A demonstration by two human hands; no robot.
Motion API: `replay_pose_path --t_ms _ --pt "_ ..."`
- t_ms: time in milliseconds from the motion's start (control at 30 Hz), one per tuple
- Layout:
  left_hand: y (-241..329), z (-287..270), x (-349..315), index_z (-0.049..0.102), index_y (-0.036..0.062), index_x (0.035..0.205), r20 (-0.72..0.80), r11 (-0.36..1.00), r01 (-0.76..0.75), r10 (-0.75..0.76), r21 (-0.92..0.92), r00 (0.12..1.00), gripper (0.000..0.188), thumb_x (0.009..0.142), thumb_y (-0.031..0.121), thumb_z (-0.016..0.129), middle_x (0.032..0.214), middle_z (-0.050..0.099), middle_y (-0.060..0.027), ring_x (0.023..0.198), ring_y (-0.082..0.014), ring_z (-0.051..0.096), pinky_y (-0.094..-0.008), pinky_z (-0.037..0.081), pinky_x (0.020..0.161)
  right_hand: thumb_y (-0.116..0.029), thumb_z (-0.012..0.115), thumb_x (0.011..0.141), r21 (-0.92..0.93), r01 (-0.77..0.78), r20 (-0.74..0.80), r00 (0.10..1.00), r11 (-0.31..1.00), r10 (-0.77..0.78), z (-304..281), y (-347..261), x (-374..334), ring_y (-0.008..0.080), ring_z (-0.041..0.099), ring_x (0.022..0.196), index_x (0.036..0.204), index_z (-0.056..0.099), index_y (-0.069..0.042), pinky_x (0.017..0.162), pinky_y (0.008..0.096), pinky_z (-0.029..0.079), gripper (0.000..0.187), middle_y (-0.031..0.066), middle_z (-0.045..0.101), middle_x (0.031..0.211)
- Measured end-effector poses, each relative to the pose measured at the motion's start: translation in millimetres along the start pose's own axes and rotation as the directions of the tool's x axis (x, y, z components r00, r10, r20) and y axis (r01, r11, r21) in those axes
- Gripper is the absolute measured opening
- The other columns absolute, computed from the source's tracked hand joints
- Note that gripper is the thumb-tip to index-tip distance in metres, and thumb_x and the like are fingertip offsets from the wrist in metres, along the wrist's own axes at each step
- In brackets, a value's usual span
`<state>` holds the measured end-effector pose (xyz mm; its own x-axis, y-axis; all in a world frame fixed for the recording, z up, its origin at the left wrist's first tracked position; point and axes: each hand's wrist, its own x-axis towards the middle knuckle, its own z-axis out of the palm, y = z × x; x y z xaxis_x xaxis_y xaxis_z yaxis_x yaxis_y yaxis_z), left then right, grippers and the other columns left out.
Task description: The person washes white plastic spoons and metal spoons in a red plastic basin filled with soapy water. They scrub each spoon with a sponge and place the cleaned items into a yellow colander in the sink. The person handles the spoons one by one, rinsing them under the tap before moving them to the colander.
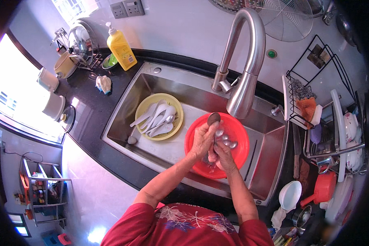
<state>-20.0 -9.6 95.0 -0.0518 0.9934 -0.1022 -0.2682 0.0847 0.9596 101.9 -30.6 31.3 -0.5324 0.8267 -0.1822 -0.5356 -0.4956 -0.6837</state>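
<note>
Both hands are over a red plastic basin (244,141) in the sink. My left hand (202,141) is closed on a spoon (213,119) whose dark, rounded bowl sticks up above the fingers. Close against it on the right, my right hand (226,157) has its fingers curled; what they grip is hidden between the hands. Several shiny metal spoons (232,144) fan out just above the right hand, their handles mostly covered. Water in the basin shows around the fingers.
Left in the steel sink (147,154) is a yellow bowl (142,107) with white spoons. A tall faucet (250,82) arches over the basin. Behind stands a yellow pump bottle (121,50). A dish rack (336,151), white bowls (290,194) and a red dipper (322,188) crowd the right.
</note>
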Motion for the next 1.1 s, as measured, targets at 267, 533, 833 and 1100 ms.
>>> replay_pose_path --t_ms 267,533,833,1100 --pt "-65.6 -35.3 1.0 0.057 0.0046 0.092 -0.092 0.997 -0.044 0.050 0.062 0.995 0.024 0.089 0.024 0.043 0.070 0.058 -0.0010 0.048 -0.0061 0.047 -0.0205 0.040 0.045 -0.027 0.040 0.090 -0.491 -0.149 -0.028 0.987 0.859 0.155 -4.6 12.5 -4.0 0.0063 0.042 0.050 0.080 0.055 -0.006 0.046 0.0200 0.032 0.027 -0.0017 0.048 0.059" --pt "-118.0 -225.0 54.2 0.055 0.0033 0.101 -0.219 0.538 -0.009 0.359 0.843 0.907 0.026 0.083 0.016 0.040 0.089 0.059 -0.0208 0.087 -0.0361 0.055 -0.0416 0.041 0.078 -0.019 0.045 0.083 -0.610 -0.575 -0.611 0.780 0.545 0.138 -113.2 24.6 -23.8 0.0130 0.054 0.056 0.093 0.051 -0.003 0.043 0.0244 0.045 0.019 0.0052 0.053 0.070" --pt "-102.4 -250.1 54.7 0.048 0.0075 0.099 -0.401 0.283 0.342 0.182 0.896 0.898 0.026 0.073 0.005 0.047 0.095 0.053 -0.0216 0.089 -0.0388 0.052 -0.0447 0.042 0.074 -0.023 0.054 0.079 -0.416 -0.654 -0.883 0.456 0.632 -0.109 -145.8 38.7 16.8 0.0280 0.056 0.079 0.101 0.045 0.001 0.039 0.0327 0.052 0.034 0.0152 0.049 0.098" --pt "-88.3 -239.3 57.9 0.053 0.0073 0.097 -0.333 0.181 0.295 0.245 0.938 0.910 0.024 0.074 0.002 0.049 0.092 0.054 -0.0176 0.086 -0.0346 0.054 -0.0425 0.043 0.073 -0.013 0.054 0.072 -0.656 -0.654 -0.734 0.433 0.378 -0.524 -174.2 68.0 49.9 0.0351 0.059 0.073 0.081 0.052 0.004 0.065 0.0430 0.046 0.020 0.0217 0.058 0.077"
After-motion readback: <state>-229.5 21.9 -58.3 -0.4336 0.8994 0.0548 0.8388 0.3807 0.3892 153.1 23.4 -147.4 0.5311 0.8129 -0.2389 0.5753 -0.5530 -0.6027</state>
